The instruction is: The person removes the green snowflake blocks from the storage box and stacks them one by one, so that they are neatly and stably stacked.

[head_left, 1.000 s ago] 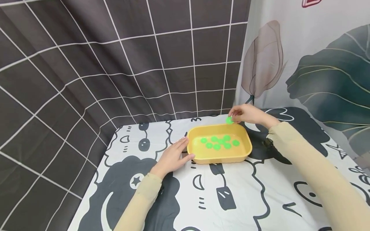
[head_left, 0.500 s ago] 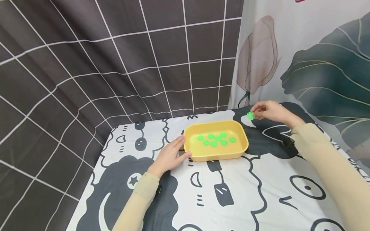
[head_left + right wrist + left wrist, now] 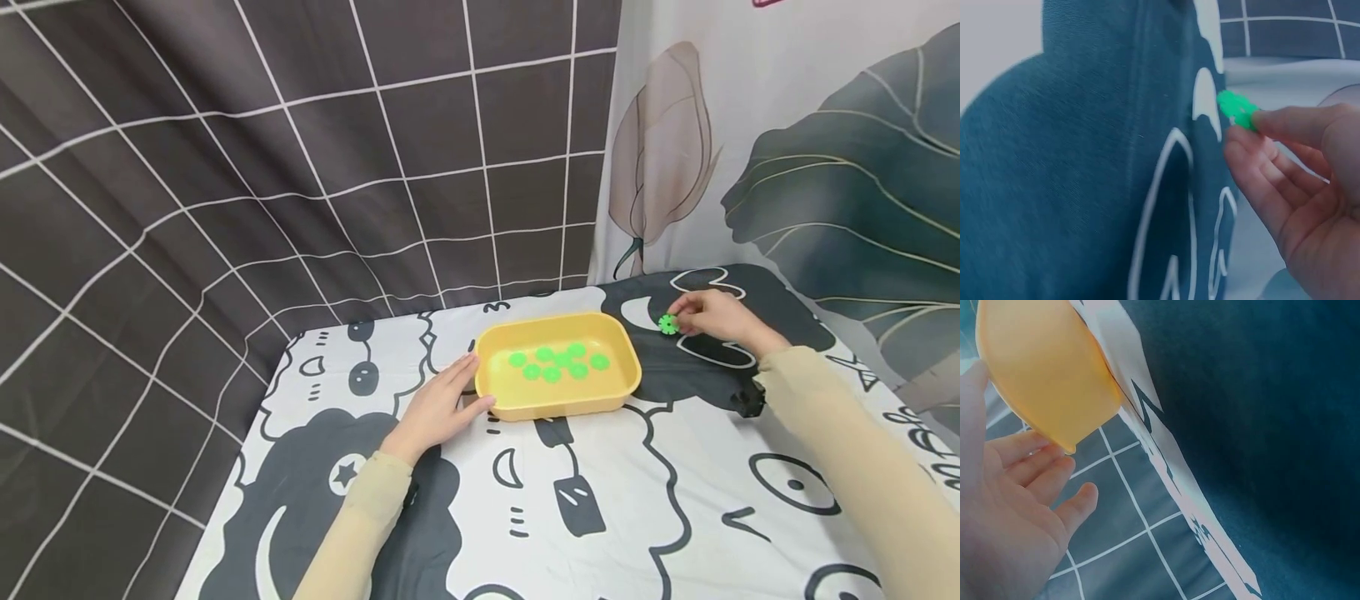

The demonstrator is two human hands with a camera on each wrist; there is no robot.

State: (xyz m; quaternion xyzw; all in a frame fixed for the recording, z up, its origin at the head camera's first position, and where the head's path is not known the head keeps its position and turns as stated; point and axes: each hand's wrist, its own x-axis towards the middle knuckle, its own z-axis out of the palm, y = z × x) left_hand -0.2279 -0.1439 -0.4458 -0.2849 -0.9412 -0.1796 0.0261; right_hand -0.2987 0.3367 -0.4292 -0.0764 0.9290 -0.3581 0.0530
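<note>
Inside yellow tray [image 3: 558,410], green discs [image 3: 562,360], left hand [image 3: 437,412] relaxed against tray, right hand [image 3: 716,317] pinching another disc [image 3: 667,330]

The left arm [image 3: 358,525], long-sleeved, reaches up from the bottom of the head view to the left hand [image 3: 433,412], palm down, its fingers loosely extended and the thumb spread apart from them. The right arm [image 3: 847,450], sleeved likewise, slants in from the lower right, stretched farther forward. The right hand [image 3: 716,318] points leftward, thumb and fingertips drawn together in a pinch.
</note>
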